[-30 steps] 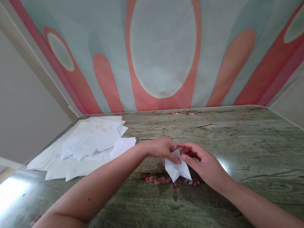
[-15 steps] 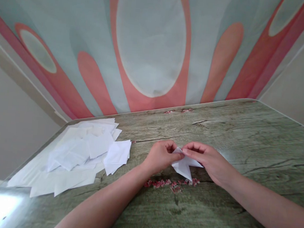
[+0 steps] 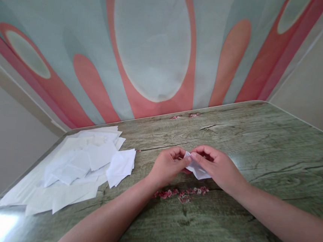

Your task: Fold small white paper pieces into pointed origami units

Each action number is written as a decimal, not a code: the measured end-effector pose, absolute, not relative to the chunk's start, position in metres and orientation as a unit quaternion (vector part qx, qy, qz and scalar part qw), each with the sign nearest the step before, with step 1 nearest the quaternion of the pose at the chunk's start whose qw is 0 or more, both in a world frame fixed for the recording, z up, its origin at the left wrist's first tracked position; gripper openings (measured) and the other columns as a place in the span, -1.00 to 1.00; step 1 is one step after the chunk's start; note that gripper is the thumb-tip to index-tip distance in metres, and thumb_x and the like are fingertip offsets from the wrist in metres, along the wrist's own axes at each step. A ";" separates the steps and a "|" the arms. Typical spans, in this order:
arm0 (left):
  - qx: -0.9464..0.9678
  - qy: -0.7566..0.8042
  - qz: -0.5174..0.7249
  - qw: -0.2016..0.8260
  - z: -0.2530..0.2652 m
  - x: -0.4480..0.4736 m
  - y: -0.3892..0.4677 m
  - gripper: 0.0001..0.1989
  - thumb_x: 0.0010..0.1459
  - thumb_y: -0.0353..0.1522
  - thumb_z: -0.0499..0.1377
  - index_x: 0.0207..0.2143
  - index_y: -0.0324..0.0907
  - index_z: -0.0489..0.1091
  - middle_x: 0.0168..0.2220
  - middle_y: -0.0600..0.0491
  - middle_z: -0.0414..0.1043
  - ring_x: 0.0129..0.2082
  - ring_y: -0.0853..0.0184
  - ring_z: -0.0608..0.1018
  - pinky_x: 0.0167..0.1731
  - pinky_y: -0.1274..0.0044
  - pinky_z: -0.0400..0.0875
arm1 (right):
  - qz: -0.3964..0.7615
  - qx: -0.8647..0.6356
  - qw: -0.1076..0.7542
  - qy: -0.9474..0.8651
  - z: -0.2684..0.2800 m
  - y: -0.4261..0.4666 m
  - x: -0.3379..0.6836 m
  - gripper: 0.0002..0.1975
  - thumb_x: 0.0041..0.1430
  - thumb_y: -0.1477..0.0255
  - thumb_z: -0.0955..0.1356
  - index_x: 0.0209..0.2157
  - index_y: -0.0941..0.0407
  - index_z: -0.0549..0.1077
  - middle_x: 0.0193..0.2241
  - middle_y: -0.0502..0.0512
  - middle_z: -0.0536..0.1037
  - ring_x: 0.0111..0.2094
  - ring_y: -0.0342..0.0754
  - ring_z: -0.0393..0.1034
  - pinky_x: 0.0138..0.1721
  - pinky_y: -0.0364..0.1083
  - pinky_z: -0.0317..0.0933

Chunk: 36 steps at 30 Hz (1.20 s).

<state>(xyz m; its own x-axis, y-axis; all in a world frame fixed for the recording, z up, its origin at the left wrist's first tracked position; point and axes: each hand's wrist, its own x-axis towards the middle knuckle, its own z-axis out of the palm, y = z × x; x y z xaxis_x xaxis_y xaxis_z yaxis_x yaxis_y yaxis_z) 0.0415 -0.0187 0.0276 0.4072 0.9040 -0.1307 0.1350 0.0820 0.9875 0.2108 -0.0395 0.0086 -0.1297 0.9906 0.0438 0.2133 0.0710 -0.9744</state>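
A small piece of folded white paper (image 3: 199, 171) is held between my two hands above the wood-patterned table. My left hand (image 3: 169, 165) pinches its left upper edge between thumb and fingers. From the other side, my right hand (image 3: 216, 167) grips the top and right part, with the thumb lying over the paper. The thumb tips of both hands are close together near the top of the fold. Part of the paper is hidden behind the fingers, so its full shape does not show.
Many loose white sheets (image 3: 66, 199) lie overlapping at the table's left. A small stack of white paper squares (image 3: 121, 166) rests at their right edge. The table (image 3: 274, 153) meets a coral and grey-green patterned wall covering (image 3: 154, 41) at the back.
The paper's spread points, one hanging down and one to the right, have gone from sight; it looks more compact. My right hand has closed further over it. The view has shifted slightly.
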 end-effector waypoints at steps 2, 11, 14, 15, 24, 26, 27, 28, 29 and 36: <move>0.605 0.439 0.321 0.581 0.028 0.042 -0.019 -0.82 0.03 -0.30 0.24 -0.41 -0.26 0.38 -0.49 0.12 0.39 -0.52 0.47 0.42 -0.47 0.62 0.32 | 0.426 -0.512 0.426 -0.612 0.010 -0.041 0.210 -0.80 0.19 0.25 0.31 -0.29 0.07 0.46 -0.40 -0.01 0.54 -0.39 -0.11 0.39 -0.39 -0.15 0.22; 0.637 0.442 0.309 0.551 0.031 0.042 -0.022 -0.80 0.14 -0.25 0.15 -0.37 -0.23 0.36 -0.52 0.14 0.35 -0.52 0.46 0.40 -0.48 0.63 0.32 | 0.349 -0.518 0.447 -0.641 0.016 -0.044 0.208 -0.88 0.19 0.35 0.31 -0.32 0.08 0.47 -0.40 0.00 0.55 -0.37 -0.09 0.42 -0.35 -0.13 0.25; 0.666 0.460 0.299 0.506 0.029 0.041 -0.024 -0.77 0.19 -0.21 0.09 -0.35 -0.21 0.36 -0.52 0.13 0.34 -0.50 0.43 0.41 -0.47 0.62 0.32 | 0.335 -0.514 0.453 -0.647 0.017 -0.044 0.207 -0.89 0.18 0.37 0.31 -0.32 0.08 0.47 -0.39 0.01 0.54 -0.36 -0.08 0.43 -0.33 -0.12 0.26; 0.675 0.464 0.297 0.491 0.029 0.041 -0.024 -0.76 0.20 -0.21 0.08 -0.35 -0.20 0.35 -0.52 0.13 0.34 -0.49 0.43 0.42 -0.47 0.62 0.31 | 0.331 -0.514 0.454 -0.648 0.017 -0.045 0.207 -0.89 0.18 0.38 0.31 -0.33 0.07 0.47 -0.39 0.00 0.54 -0.36 -0.09 0.43 -0.33 -0.12 0.26; 0.712 0.503 0.313 0.378 0.033 0.043 -0.026 -0.74 0.17 -0.22 0.08 -0.44 -0.21 0.37 -0.58 0.15 0.29 -0.57 0.47 0.31 -0.56 0.64 0.15 | 0.372 -0.508 0.452 -0.633 0.019 -0.045 0.208 -0.85 0.19 0.33 0.30 -0.28 0.07 0.46 -0.39 0.02 0.54 -0.35 -0.08 0.42 -0.33 -0.10 0.28; 0.701 0.521 0.332 0.356 0.034 0.041 -0.023 -0.75 0.15 -0.23 0.09 -0.47 -0.21 0.37 -0.58 0.16 0.28 -0.58 0.48 0.29 -0.57 0.64 0.13 | 0.391 -0.502 0.455 -0.623 0.020 -0.046 0.208 -0.82 0.16 0.31 0.32 -0.21 0.07 0.44 -0.35 0.04 0.55 -0.32 -0.06 0.43 -0.31 -0.10 0.30; 0.692 0.529 0.341 0.353 0.034 0.040 -0.022 -0.76 0.15 -0.24 0.10 -0.47 -0.21 0.37 -0.59 0.17 0.27 -0.58 0.48 0.28 -0.57 0.65 0.12 | 0.386 -0.502 0.457 -0.624 0.020 -0.046 0.207 -0.80 0.13 0.33 0.35 -0.19 0.07 0.43 -0.32 0.05 0.55 -0.29 -0.05 0.43 -0.28 -0.09 0.31; 0.683 0.535 0.349 0.354 0.034 0.040 -0.021 -0.76 0.14 -0.23 0.10 -0.47 -0.21 0.36 -0.60 0.18 0.25 -0.60 0.48 0.27 -0.58 0.65 0.12 | 0.375 -0.503 0.459 -0.628 0.020 -0.047 0.207 -0.78 0.09 0.36 0.37 -0.18 0.06 0.43 -0.29 0.05 0.55 -0.26 -0.05 0.44 -0.25 -0.08 0.31; 0.673 0.538 0.357 0.361 0.033 0.039 -0.020 -0.76 0.15 -0.23 0.10 -0.47 -0.21 0.35 -0.61 0.19 0.25 -0.61 0.49 0.27 -0.59 0.65 0.12 | 0.363 -0.507 0.458 -0.634 0.020 -0.047 0.206 -0.77 0.06 0.40 0.38 -0.18 0.06 0.43 -0.27 0.04 0.56 -0.25 -0.04 0.44 -0.23 -0.08 0.30; 0.639 0.502 0.323 0.486 0.027 0.038 -0.016 -0.85 0.13 -0.28 0.10 -0.39 -0.18 0.30 -0.59 0.17 0.36 -0.58 0.42 0.48 -0.53 0.61 0.36 | 0.304 -0.533 0.457 -0.643 0.012 -0.043 0.207 -0.87 0.07 0.52 0.31 -0.34 0.06 0.47 -0.37 0.00 0.55 -0.33 -0.07 0.43 -0.29 -0.10 0.26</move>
<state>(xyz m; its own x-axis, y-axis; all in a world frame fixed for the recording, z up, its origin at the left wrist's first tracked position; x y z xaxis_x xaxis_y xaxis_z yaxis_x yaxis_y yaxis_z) 0.0376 -0.0158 0.0265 0.2880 0.9547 -0.0747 0.3272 -0.0248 0.9446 0.2072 -0.0429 0.0120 -0.0133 0.9645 0.2636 0.4077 0.2460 -0.8793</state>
